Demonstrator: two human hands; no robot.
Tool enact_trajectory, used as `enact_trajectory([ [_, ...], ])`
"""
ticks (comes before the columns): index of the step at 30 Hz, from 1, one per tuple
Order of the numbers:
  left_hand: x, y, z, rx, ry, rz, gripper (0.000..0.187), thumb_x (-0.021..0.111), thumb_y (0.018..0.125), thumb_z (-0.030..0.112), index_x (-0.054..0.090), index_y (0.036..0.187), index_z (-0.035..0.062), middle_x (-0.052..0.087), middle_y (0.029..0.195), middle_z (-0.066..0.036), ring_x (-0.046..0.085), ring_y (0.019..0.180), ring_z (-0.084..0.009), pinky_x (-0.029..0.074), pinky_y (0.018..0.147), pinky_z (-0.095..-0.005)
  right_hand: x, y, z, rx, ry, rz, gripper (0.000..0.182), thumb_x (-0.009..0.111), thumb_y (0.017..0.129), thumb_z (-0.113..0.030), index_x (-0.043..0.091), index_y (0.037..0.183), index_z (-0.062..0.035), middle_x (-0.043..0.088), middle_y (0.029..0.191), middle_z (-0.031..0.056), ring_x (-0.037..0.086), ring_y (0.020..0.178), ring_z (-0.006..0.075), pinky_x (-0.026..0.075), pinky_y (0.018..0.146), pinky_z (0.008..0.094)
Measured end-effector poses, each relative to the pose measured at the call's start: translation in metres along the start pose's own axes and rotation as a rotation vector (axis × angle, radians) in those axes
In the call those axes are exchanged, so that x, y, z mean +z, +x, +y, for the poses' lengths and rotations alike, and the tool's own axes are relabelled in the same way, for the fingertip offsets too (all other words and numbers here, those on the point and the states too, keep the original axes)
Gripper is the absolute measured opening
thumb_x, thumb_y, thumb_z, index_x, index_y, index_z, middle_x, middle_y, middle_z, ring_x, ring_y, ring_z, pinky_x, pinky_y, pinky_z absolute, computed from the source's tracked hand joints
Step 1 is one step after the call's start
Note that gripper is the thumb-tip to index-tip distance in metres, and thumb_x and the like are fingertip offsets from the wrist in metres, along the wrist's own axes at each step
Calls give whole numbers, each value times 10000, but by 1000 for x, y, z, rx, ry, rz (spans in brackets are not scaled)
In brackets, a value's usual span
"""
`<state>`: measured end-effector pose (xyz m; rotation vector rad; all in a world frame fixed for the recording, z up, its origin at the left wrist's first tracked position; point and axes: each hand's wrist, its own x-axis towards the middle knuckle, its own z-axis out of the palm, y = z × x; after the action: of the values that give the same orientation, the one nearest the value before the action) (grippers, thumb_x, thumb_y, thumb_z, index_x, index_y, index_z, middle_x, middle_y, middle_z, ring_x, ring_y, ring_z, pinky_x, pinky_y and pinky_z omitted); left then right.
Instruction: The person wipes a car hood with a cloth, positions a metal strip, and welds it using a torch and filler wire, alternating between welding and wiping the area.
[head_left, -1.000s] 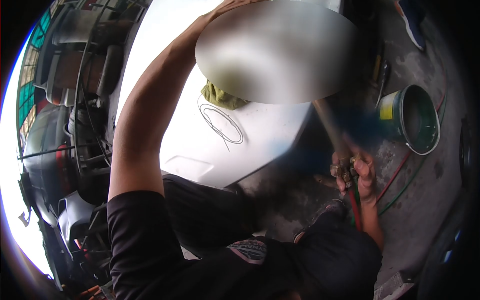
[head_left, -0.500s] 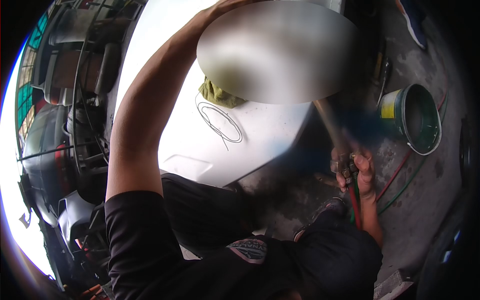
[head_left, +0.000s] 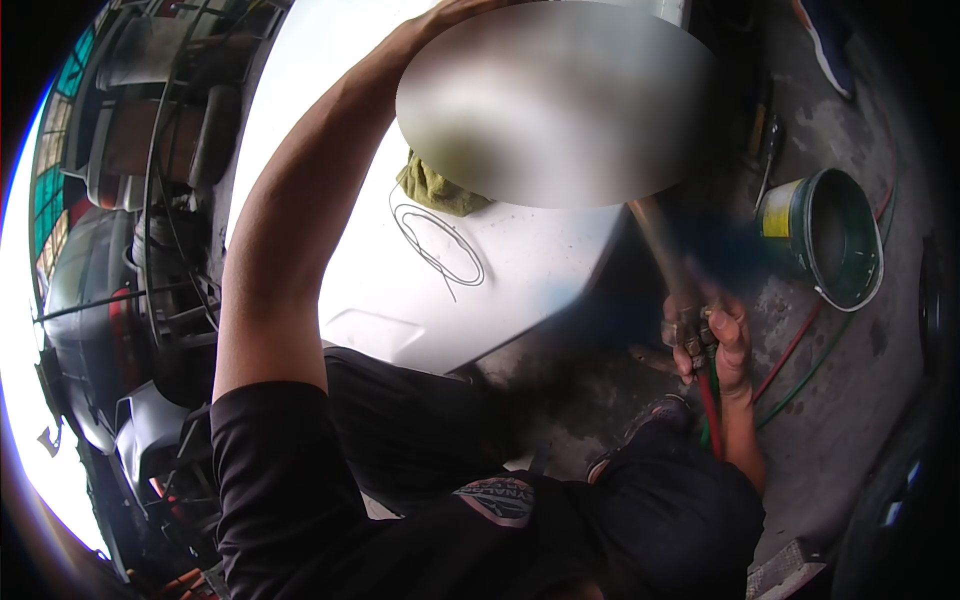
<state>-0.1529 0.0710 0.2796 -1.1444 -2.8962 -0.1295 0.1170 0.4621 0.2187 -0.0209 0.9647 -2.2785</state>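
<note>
My right hand (head_left: 733,338) is wrapped around a gas torch (head_left: 683,293), at its valve end. A red hose (head_left: 714,415) and a green one run down from the torch, and its front end disappears into a blurred oval. At the top edge, my left hand (head_left: 466,12) reaches over a white car body panel (head_left: 510,290); the blur hides its fingers. A yellow-green cloth (head_left: 437,190) lies on the panel, partly blurred, with a loose coil of thin wire (head_left: 440,248) just below it.
A green bucket (head_left: 803,228) with a yellow label lies tipped at the right. Red and green hoses (head_left: 790,362) trail across the concrete floor behind it. Another person's shoe (head_left: 830,55) shows at the upper right. Racks with car parts (head_left: 150,150) line the left side.
</note>
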Motion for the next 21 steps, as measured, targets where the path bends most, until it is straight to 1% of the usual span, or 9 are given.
enact_trajectory([
  [2,-1,2,4,-12,-22,-2,519,487,695,-111,742,1129,14,682,1285,-149,632,1155,-361,525,980,-449,1,0,0,-3,-3,4,617,603,968,-266,442,1534,-80,644,977,152,677,722,201,552,432,245],
  [7,-6,2,14,-93,-68,-6,556,476,690,-137,735,1160,12,698,1220,-206,650,1123,-376,535,974,-442,0,0,0,-1,-11,9,616,607,968,-268,444,1533,-86,645,978,151,679,721,202,552,430,246],
  [10,3,3,4,-50,-26,10,567,479,693,-137,727,1180,14,697,1209,-222,658,1106,-379,546,951,-445,-1,0,0,5,-13,6,616,611,967,-269,446,1533,-91,646,978,151,681,724,204,553,429,247],
  [16,4,4,6,-110,-27,-18,569,487,698,-135,729,1185,31,703,1183,-230,676,1052,-390,563,897,-455,-2,0,1,9,-12,17,618,613,965,-271,447,1532,-91,646,982,151,677,698,201,554,429,247],
  [21,7,4,5,-110,-32,-15,567,486,696,-141,738,1172,34,705,1178,-237,690,1016,-388,573,871,-452,-3,0,1,14,-21,-2,624,622,961,-277,449,1532,-95,645,981,153,673,686,195,551,427,246],
])
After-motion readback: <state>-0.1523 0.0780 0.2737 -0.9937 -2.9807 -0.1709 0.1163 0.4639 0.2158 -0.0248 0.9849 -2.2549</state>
